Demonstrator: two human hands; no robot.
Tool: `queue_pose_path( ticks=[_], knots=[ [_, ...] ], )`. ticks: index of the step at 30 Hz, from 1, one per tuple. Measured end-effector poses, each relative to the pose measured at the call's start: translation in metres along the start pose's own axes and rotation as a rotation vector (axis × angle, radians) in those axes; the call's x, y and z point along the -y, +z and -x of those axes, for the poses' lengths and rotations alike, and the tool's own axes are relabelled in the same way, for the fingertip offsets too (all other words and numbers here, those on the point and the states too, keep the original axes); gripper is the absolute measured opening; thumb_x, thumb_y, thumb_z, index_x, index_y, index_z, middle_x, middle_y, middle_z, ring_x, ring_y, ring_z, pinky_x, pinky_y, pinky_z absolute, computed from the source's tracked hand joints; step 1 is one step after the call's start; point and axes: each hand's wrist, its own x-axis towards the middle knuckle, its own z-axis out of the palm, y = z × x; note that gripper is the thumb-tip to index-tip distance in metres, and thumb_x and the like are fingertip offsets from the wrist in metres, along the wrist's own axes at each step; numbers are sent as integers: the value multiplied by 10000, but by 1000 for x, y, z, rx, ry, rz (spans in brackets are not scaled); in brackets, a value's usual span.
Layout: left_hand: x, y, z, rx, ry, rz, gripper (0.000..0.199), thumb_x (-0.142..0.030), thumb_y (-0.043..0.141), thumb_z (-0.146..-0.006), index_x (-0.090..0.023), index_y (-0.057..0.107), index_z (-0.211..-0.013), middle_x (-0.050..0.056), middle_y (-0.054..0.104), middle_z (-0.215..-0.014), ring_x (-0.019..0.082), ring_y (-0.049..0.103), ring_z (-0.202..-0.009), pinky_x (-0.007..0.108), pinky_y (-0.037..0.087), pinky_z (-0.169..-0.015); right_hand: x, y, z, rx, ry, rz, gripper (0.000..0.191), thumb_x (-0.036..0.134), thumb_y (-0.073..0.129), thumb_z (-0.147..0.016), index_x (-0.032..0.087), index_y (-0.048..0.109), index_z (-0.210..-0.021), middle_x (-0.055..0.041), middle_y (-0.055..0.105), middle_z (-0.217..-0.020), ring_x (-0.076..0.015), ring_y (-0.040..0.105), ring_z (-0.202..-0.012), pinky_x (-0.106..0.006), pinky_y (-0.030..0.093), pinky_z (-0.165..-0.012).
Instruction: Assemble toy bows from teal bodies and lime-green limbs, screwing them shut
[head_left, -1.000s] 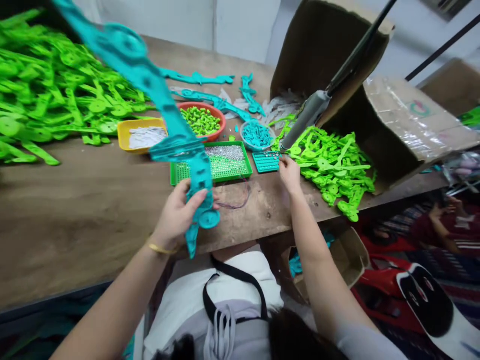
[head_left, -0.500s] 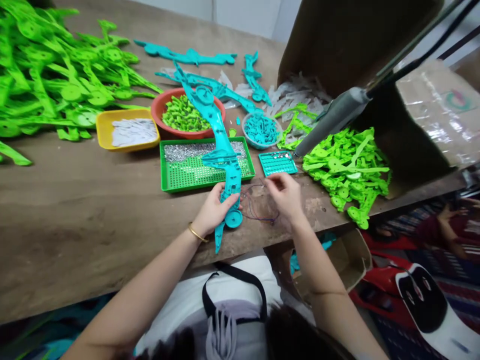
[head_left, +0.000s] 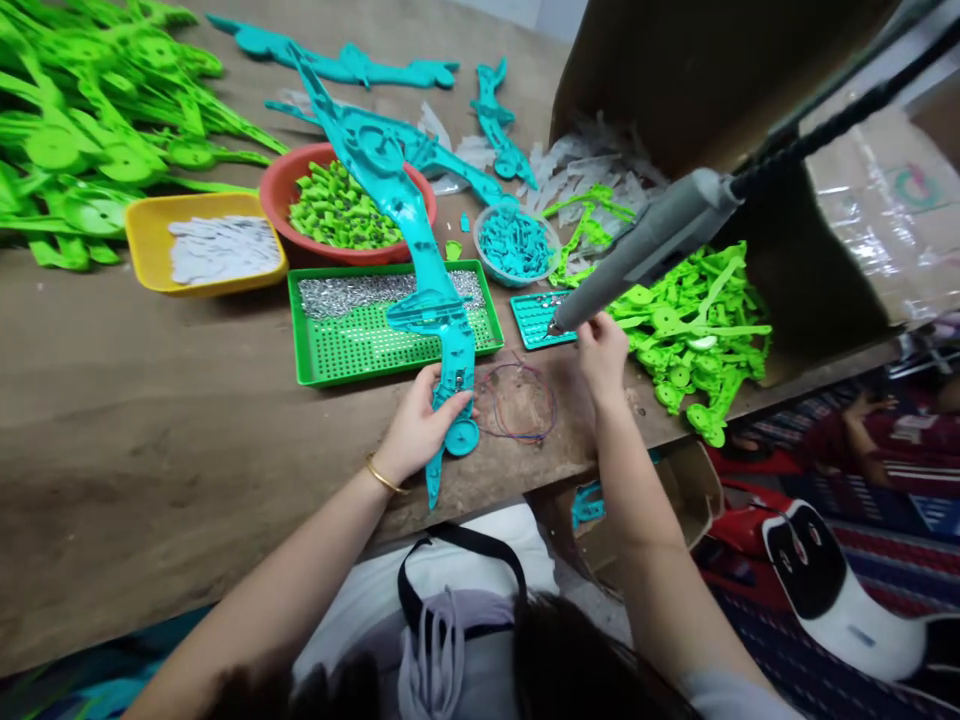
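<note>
My left hand (head_left: 421, 422) is wrapped round the lower part of a long turquoise plastic piece (head_left: 427, 265), which reaches up over the green perforated tray (head_left: 360, 350). My right hand (head_left: 602, 355) is closed beside the small turquoise tray (head_left: 534, 318), next to the lower end of a grey hanging screwdriver (head_left: 645, 245); its fingertips are partly hidden, and I cannot make out what they hold. The tool's tip is over the small tray. Thin dark wires (head_left: 553, 400) lie looped on the table between my hands.
A yellow dish (head_left: 142, 250) of white strips and a red bowl (head_left: 281, 215) of green parts stand at the left. Right of them is a bowl (head_left: 487, 262) of turquoise bits. Green pieces (head_left: 675, 350) are heaped at the right, before a large box (head_left: 862, 230). A person's arm (head_left: 862, 430) shows far right.
My right hand has left the wires and moved right and up to the hanging screwdriver, whose tip is now over the small tray. The view has shifted slightly.
</note>
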Motion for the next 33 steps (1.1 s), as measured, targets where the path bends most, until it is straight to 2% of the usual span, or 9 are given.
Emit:
queue_pose_path(
  ticks=[4,9,12,15,20,24,27,30,33],
  knots=[
    [-1,-1,-1,0,-7,-4,551,-469,766,-699,-188,472,-1071,-2,638,-854,177,693,-692,296,583,-596,-12,29,-51,156,-24,44,155,194,609,-783,164,684,-915,-84,724,-980,-238,644,-963,-355,500,-879],
    [-2,-3,-4,-14,-10,-16,538,-465,760,-705,-184,472,-1063,-2,639,-843,182,696,-703,294,582,-596,-9,42,-60,165,7,87,204,214,598,-796,167,672,-980,-106,703,-1030,-270,626,-1017,-372,488,-898],
    [-2,-2,-4,-21,-28,6,565,-465,765,-690,-184,464,-1077,-7,633,-837,189,696,-697,302,581,-592,-6,28,-39,114,42,129,202,205,505,-855,149,663,-967,-143,693,-1021,-286,627,-996,-412,481,-900],
    [-2,-1,-4,-14,-38,24,548,-455,758,-690,-188,464,-1068,-6,629,-846,192,693,-687,306,575,-589,9,15,3,40,-13,40,214,278,477,-911,161,657,-916,-107,704,-902,-235,646,-851,-386,510,-824],
    [-1,-3,-6,-44,76,-71,406,-383,724,-729,-195,525,-1029,22,659,-928,181,658,-784,318,566,-717,55,27,73,173,-602,-210,184,298,513,-942,243,685,-973,-45,710,-903,-150,660,-831,-277,531,-745],
    [-1,-4,-6,-87,163,-167,350,-342,710,-730,-189,569,-1012,37,665,-989,193,630,-935,332,521,-898,68,41,85,135,-771,-122,213,293,516,-946,238,714,-1002,-51,720,-852,-160,659,-789,-280,527,-691],
    [-2,-3,-4,-48,90,-82,405,-383,719,-735,-197,534,-1043,22,648,-958,184,657,-836,331,559,-796,53,35,66,42,-665,-144,252,311,500,-952,253,691,-1107,-47,725,-893,-159,663,-810,-291,539,-733],
    [-2,-2,-2,5,10,20,479,-428,734,-730,-201,486,-1072,-3,618,-895,170,673,-712,310,576,-656,31,28,24,-150,-314,-112,295,328,433,-966,218,674,-1098,-73,716,-991,-179,656,-883,-340,541,-824],
    [-2,-2,-1,12,-3,38,503,-434,751,-715,-195,479,-1063,-6,616,-872,172,683,-697,296,576,-616,17,33,-22,-2,-164,122,277,261,452,-928,163,697,-1011,-121,695,-999,-240,632,-978,-403,497,-921]
  ],
)
